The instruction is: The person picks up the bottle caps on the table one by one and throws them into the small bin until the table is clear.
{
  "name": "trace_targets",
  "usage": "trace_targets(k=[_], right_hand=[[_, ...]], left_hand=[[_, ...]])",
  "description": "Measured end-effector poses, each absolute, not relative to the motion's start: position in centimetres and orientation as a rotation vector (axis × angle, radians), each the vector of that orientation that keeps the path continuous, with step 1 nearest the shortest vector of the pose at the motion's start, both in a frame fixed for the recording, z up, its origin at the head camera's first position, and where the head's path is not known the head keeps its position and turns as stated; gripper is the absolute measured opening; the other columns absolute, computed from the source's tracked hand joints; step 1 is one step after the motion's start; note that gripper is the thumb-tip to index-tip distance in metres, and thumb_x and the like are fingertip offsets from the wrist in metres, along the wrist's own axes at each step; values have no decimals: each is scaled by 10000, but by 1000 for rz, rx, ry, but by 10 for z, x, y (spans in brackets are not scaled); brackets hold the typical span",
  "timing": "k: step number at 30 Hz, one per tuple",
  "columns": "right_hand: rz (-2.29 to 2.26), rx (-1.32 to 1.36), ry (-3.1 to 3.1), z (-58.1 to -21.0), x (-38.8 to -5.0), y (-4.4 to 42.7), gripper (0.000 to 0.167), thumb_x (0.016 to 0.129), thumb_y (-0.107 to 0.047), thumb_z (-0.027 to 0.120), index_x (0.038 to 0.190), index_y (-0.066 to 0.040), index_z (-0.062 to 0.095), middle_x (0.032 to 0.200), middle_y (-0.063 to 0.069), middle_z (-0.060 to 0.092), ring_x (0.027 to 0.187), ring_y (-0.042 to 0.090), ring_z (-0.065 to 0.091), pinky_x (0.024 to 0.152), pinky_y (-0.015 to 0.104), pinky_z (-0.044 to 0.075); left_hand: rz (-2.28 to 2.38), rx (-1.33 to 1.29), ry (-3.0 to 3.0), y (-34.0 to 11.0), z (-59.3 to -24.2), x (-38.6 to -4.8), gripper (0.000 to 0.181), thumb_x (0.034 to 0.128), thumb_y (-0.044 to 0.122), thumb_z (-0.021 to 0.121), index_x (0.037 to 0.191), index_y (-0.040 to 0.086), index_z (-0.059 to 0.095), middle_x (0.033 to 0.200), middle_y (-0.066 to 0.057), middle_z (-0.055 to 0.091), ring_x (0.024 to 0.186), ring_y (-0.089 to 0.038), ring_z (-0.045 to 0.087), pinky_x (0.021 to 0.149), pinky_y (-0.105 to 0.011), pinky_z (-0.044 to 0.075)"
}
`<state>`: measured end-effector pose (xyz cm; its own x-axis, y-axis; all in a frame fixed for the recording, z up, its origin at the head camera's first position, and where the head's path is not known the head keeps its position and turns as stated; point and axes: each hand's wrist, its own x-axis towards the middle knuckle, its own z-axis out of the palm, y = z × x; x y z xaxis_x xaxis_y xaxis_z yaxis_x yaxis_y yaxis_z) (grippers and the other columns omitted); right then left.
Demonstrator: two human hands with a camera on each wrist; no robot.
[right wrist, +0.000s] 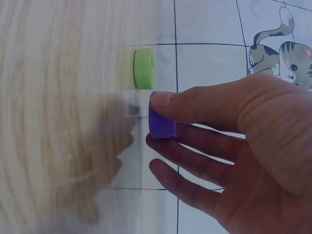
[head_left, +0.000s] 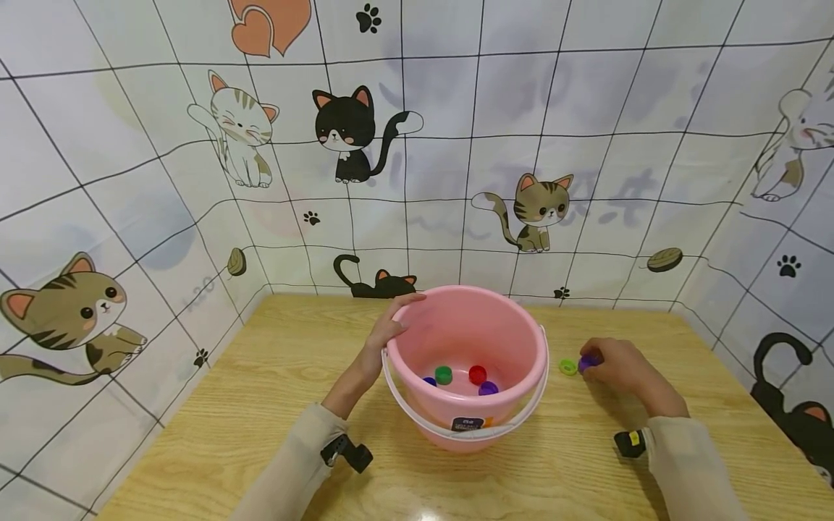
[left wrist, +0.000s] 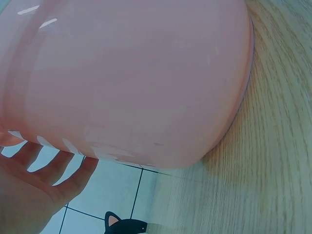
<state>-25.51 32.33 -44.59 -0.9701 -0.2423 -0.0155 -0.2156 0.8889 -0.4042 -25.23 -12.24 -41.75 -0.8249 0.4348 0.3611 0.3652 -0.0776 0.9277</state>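
Observation:
A pink bucket (head_left: pixel 465 311) with a white handle stands on the table, and its side (left wrist: pixel 131 83) fills much of the left wrist view. Inside lie a green cap (head_left: pixel 443 375), a red cap (head_left: pixel 478 374), a purple cap (head_left: pixel 488 388) and a partly hidden blue one (head_left: pixel 429 381). My left hand (head_left: pixel 374 347) grips the bucket's left rim, its fingers (left wrist: pixel 78 178) against the side. To the bucket's right, my right hand (head_left: pixel 625 369) pinches a purple cap (right wrist: pixel 162 119) between thumb and fingers. A light green cap (right wrist: pixel 144 68) rests beside it.
The wooden table (head_left: pixel 228 434) bears the bucket and caps. A white cloth (head_left: pixel 443 174) with grid lines and cartoon cats rises behind the table and along both sides. The bucket's white handle (head_left: pixel 469 435) hangs down at the front.

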Motion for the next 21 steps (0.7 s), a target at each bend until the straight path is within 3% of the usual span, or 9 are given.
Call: trace_targets(k=[21], right_hand=[[-626,-363,3021,-442,-254,319,355,856,-97,763,1144,85,668,1063,248,715,956,363,683,885,566,577]], left_hand=[[2081,895,2096,-122,-416,-251,585,964,275,383,1537,164,420,1551,-142,413,1226,-417,550,900,-424,594]])
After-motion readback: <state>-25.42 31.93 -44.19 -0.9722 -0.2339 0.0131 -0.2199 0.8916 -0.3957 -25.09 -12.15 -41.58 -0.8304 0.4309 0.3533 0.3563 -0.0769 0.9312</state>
